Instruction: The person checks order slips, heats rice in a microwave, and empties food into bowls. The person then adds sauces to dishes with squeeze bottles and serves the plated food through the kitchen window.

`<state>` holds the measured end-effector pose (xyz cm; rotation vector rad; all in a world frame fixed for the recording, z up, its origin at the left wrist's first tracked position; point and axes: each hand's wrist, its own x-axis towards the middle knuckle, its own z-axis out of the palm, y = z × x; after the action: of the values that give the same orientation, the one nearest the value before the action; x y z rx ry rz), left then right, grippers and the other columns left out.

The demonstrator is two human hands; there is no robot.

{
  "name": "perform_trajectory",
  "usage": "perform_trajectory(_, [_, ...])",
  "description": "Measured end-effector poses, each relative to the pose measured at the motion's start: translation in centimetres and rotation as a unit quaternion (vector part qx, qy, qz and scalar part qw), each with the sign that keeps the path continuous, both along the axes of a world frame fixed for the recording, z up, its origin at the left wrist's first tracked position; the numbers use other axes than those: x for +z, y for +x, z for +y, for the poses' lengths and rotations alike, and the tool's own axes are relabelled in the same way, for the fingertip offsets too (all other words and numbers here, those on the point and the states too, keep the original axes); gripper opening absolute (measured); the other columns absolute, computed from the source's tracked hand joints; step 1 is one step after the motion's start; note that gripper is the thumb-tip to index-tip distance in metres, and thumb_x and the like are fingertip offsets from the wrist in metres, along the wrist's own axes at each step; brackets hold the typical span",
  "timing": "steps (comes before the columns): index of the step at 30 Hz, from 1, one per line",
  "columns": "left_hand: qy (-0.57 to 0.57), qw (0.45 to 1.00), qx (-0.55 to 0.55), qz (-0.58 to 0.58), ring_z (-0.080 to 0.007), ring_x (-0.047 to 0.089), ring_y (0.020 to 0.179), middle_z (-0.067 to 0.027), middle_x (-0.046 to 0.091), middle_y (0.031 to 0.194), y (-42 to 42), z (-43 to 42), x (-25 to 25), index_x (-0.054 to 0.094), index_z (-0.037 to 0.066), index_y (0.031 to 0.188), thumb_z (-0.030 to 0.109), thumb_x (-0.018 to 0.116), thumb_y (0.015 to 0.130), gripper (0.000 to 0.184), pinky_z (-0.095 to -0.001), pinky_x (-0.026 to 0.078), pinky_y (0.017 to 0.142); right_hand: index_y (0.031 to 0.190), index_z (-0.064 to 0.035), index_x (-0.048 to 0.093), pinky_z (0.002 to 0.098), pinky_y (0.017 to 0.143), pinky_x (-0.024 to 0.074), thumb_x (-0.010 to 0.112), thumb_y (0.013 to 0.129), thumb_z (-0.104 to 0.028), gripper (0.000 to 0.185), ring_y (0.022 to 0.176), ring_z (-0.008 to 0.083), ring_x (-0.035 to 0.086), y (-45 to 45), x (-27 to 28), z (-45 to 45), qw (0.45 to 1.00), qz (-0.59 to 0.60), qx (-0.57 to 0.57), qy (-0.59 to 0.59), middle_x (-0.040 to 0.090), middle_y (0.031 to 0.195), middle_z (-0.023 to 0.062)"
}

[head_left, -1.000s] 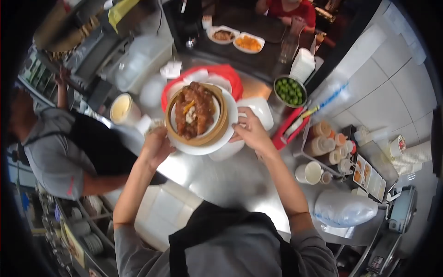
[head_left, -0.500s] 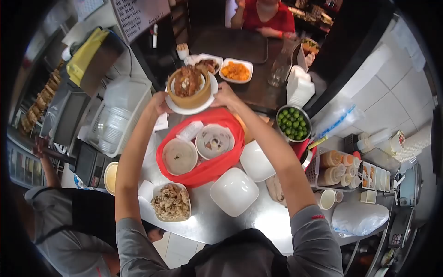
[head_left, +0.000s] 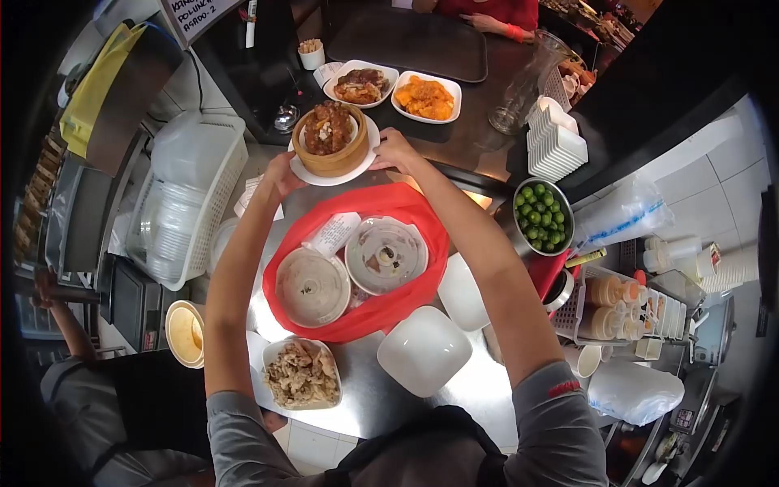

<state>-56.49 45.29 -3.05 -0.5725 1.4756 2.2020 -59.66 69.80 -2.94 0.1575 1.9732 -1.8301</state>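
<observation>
My left hand (head_left: 284, 175) and my right hand (head_left: 394, 152) grip opposite sides of a white plate (head_left: 370, 159). On it stands a round bamboo steamer (head_left: 331, 165), which holds a brown saucy dish (head_left: 328, 130). Beyond it are a white dish of dark glazed meat (head_left: 361, 84) and a white dish of orange food (head_left: 428, 98). Between my forearms sits an open red plastic bag (head_left: 381, 310) with two lidded round tubs (head_left: 386, 254) and a printed receipt (head_left: 333, 233).
Nearer me are a bowl of fried pieces (head_left: 302, 373) and two white bowls (head_left: 424, 351). Green citrus (head_left: 539, 215) fills a metal bowl at right, near stacked white dishes (head_left: 557, 146). A glass carafe (head_left: 515, 96) and dark tray (head_left: 407, 44) stand beyond. A co-worker's arm (head_left: 73, 329) is at left.
My view has shifted, so the counter things appear larger. The plate and steamer, still in both hands, now sit clear of the glazed meat dish that the steamer partly covered.
</observation>
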Motion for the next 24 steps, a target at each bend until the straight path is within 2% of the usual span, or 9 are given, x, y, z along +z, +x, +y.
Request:
perform_trajectory(5, [0.066, 0.996, 0.040, -0.039, -0.0292, 0.044, 0.117, -0.0146, 0.043, 0.129, 0.1, 1.5, 0.1, 0.034, 0.003, 0.129, 0.026, 0.022, 0.094, 0.043, -0.0504, 0.035, 0.096, 0.126, 0.0031, 0.023, 0.0396, 0.069, 0.0569, 0.046, 0.082, 0.004, 0.049, 0.083, 0.0319, 0.062, -0.6, -0.6, 0.4, 0.999, 0.024, 0.012, -0.029, 0.052, 0.101, 0.0255])
perform_trajectory(8, [0.062, 0.995, 0.056, -0.053, -0.0301, 0.042, 0.120, -0.0151, 0.041, 0.131, 0.2, 2.1, 0.4, 0.031, 0.003, 0.131, 0.028, 0.021, 0.094, 0.045, -0.0535, 0.029, 0.099, 0.128, 0.0003, 0.012, 0.0400, 0.069, 0.0563, 0.044, 0.086, -0.002, 0.053, 0.084, 0.0333, 0.062, 1.6, 0.5, 0.9, 0.996, 0.024, -0.070, -0.047, 0.052, 0.099, 0.0282])
perform_trajectory(9, [0.063, 0.995, 0.067, -0.048, -0.0306, 0.040, 0.121, -0.0154, 0.039, 0.132, 0.1, 2.3, 0.3, 0.030, 0.003, 0.132, 0.028, 0.021, 0.094, 0.046, -0.0546, 0.027, 0.099, 0.128, -0.0020, 0.001, 0.0399, 0.067, 0.0565, 0.038, 0.091, -0.009, 0.053, 0.080, 0.0350, 0.063, 1.3, 0.0, 2.5, 0.996, 0.007, -0.056, -0.074, 0.051, 0.097, 0.0310])
perform_trajectory(10, [0.062, 0.994, 0.078, -0.044, -0.0311, 0.039, 0.122, -0.0157, 0.038, 0.133, 0.1, 2.4, 0.1, 0.028, 0.003, 0.132, 0.028, 0.021, 0.095, 0.046, -0.0557, 0.026, 0.099, 0.121, -0.0030, 0.004, 0.0406, 0.064, 0.0570, 0.034, 0.093, -0.012, 0.042, 0.074, 0.0361, 0.063, 0.8, -0.4, 3.4, 0.988, -0.010, -0.127, -0.089, 0.051, 0.095, 0.0326])
perform_trajectory(11, [0.061, 0.993, 0.088, -0.040, -0.0316, 0.037, 0.124, -0.0160, 0.037, 0.134, 0.1, 2.5, -0.3, 0.026, 0.003, 0.133, 0.029, 0.020, 0.095, 0.047, -0.0569, 0.024, 0.100, 0.114, -0.0058, 0.010, 0.0422, 0.055, 0.0574, 0.034, 0.092, -0.012, 0.033, 0.061, 0.0339, 0.063, 0.3, -0.5, 4.6, 0.970, -0.028, -0.211, -0.120, 0.052, 0.081, 0.0207])
perform_trajectory(14, [0.071, 0.994, 0.078, -0.013, -0.0399, 0.032, 0.125, -0.0178, 0.019, 0.142, -0.9, 2.1, -2.2, 0.013, 0.003, 0.137, 0.027, 0.019, 0.095, 0.048, -0.0655, 0.022, 0.096, 0.122, -0.0092, 0.008, 0.0426, 0.061, 0.0577, 0.032, 0.093, -0.012, 0.037, 0.074, 0.0324, 0.063, -0.3, 0.5, 7.5, 0.926, -0.019, -0.350, -0.138, 0.047, 0.105, 0.0259])
perform_trajectory(16, [0.093, 0.991, 0.094, -0.011, -0.0375, 0.027, 0.128, -0.0173, 0.021, 0.142, -0.9, 2.7, -2.2, 0.013, 0.003, 0.137, 0.029, 0.018, 0.095, 0.050, -0.0627, 0.020, 0.098, 0.129, -0.0094, 0.013, 0.0385, 0.061, 0.0578, 0.031, 0.093, -0.008, 0.041, 0.075, 0.0298, 0.064, -1.4, 0.4, 8.6, 0.930, 0.047, -0.345, -0.117, 0.047, 0.113, 0.0233])
perform_trajectory(20, [0.097, 0.981, 0.165, -0.037, -0.0371, 0.023, 0.130, -0.0162, 0.018, 0.143, -1.3, 4.4, -0.6, 0.011, 0.005, 0.138, 0.029, 0.018, 0.095, 0.050, -0.0620, 0.017, 0.100, 0.122, -0.0056, 0.024, 0.0369, 0.067, 0.0569, 0.026, 0.091, -0.003, 0.031, 0.081, 0.0303, 0.064, -4.2, -0.7, 9.2, 0.946, 0.064, -0.308, -0.076, 0.051, 0.107, 0.0220])
perform_trajectory(24, [0.106, 0.988, 0.110, 0.000, -0.0367, 0.023, 0.130, -0.0154, 0.017, 0.144, -1.5, 4.9, -0.7, 0.010, 0.006, 0.139, 0.030, 0.019, 0.095, 0.050, -0.0624, 0.017, 0.100, 0.122, -0.0040, 0.026, 0.0356, 0.064, 0.0568, 0.023, 0.092, -0.004, 0.030, 0.076, 0.0298, 0.065, -5.8, -0.5, 8.9, 0.941, 0.053, -0.328, -0.066, 0.054, 0.105, 0.0220])
